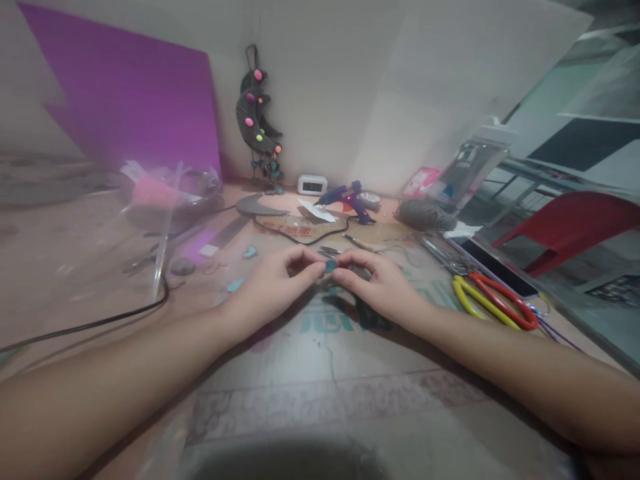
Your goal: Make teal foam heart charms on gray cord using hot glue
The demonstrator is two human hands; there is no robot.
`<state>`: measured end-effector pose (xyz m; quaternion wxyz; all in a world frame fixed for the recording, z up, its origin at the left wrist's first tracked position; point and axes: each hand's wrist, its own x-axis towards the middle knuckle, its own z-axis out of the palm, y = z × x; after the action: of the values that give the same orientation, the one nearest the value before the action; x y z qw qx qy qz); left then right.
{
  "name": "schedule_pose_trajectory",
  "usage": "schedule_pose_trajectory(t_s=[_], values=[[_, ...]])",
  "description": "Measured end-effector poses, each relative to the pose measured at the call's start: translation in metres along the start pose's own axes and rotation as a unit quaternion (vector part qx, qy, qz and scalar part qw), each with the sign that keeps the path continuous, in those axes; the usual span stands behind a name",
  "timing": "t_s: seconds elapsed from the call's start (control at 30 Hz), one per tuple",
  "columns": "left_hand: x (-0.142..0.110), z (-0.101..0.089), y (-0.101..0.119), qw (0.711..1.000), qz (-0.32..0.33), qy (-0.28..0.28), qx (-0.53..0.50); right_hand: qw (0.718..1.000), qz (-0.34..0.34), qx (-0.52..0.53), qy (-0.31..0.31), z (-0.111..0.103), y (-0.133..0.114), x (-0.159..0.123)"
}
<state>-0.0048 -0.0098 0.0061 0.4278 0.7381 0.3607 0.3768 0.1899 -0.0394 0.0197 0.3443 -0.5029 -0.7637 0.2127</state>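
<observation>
- Your left hand (pixel 273 277) and right hand (pixel 385 283) are both pinching a tiny teal piece (pixel 331 266), fingers pressing from either side.
- It's sitting between them, over the surface (pixel 280 363).
- Which way it's pointing, or its long axis? Too small and blurry, can't tell.
- Scissors (pixel 483 299) are lying to your right, blades pointing away.

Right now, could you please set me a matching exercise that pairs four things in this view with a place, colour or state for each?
Things:
1. small teal piece
2. glue gun
3. scissors
4. crescent-moon hanging

Descriptions:
A. against the wall, dotted with coloured round pieces
B. one yellow handle, one red
C. between the fingertips of the left hand and right hand
D. blue, with a small red light showing

Pairs: 1-C, 2-D, 3-B, 4-A
</observation>
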Motion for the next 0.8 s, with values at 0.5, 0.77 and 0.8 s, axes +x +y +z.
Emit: schedule_pose_trajectory(t_s=[0.5,0.77,0.8], values=[[-0.001,0.000,0.002,0.999,0.002,-0.020,0.048,0.999,0.004,0.049,-0.005,0.001,0.007,0.001],[0.000,0.002,0.002,0.999,-0.024,-0.006,0.042,0.990,0.011,0.142,0.003,0.003,0.017,0.003],[0.000,0.002,0.002,0.999,-0.024,-0.001,0.044,0.991,0.009,0.136,0.003,0.003,0.018,0.003]])
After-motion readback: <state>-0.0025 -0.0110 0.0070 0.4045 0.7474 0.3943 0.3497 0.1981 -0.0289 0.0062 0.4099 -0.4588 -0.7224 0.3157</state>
